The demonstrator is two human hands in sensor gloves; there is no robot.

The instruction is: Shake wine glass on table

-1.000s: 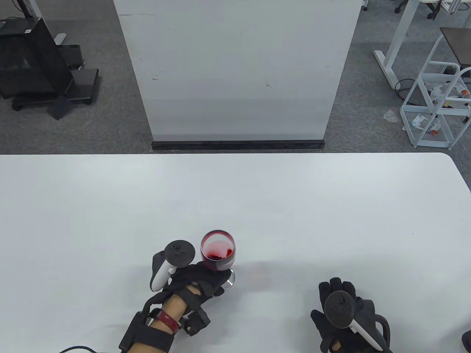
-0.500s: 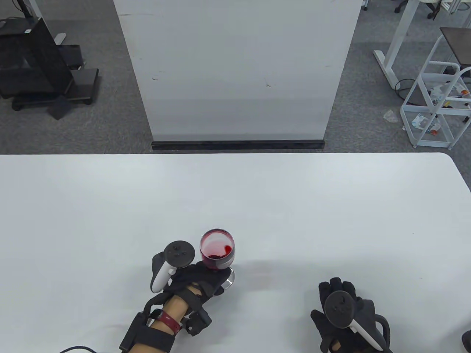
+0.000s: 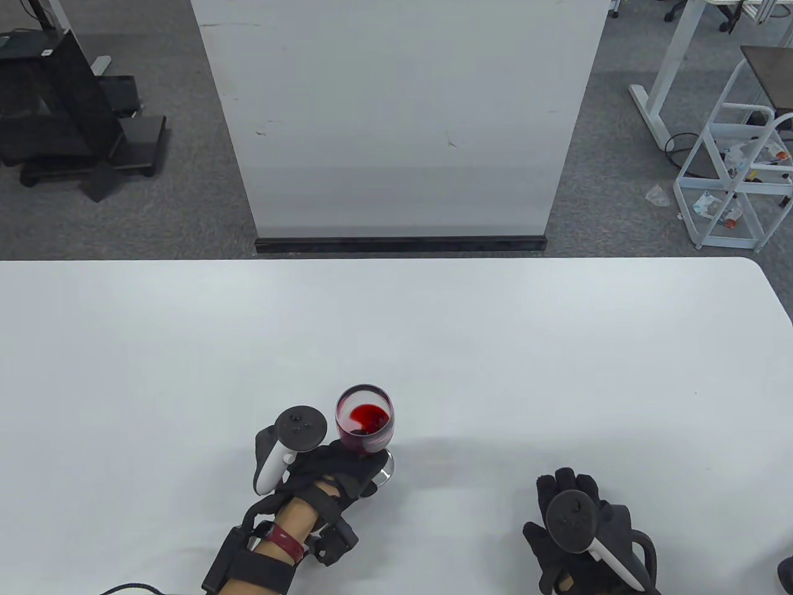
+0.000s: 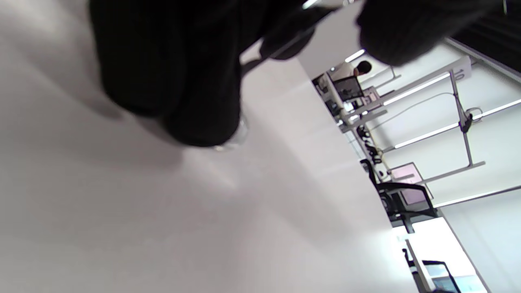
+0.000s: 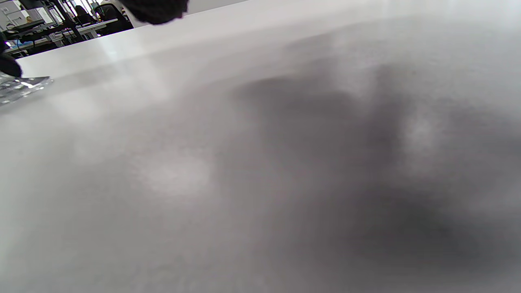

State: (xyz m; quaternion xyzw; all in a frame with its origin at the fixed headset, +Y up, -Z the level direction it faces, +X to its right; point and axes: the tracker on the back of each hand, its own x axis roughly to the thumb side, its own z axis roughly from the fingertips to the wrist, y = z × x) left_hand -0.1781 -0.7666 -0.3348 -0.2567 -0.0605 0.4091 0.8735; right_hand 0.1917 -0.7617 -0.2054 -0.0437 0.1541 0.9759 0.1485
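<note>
A wine glass (image 3: 365,421) with a little red wine in its bowl stands upright on the white table (image 3: 396,322), near the front edge. My left hand (image 3: 337,474) grips it low, around the stem under the bowl; the foot (image 3: 387,472) shows beside my fingers. In the left wrist view my gloved fingers (image 4: 171,73) fill the top, with a bit of the glass foot (image 4: 236,136) below them. My right hand (image 3: 573,527) rests flat on the table at the front right, holding nothing. The edge of the glass foot (image 5: 20,87) shows in the right wrist view.
A tall white panel (image 3: 396,118) stands beyond the table's far edge. A white wire rack (image 3: 734,180) stands on the floor at the far right, black equipment (image 3: 68,118) at the far left.
The wine in the bowl has swirled from the near right side toward the middle. The glass and my left hand have shifted very slightly left. My right hand has not moved.
</note>
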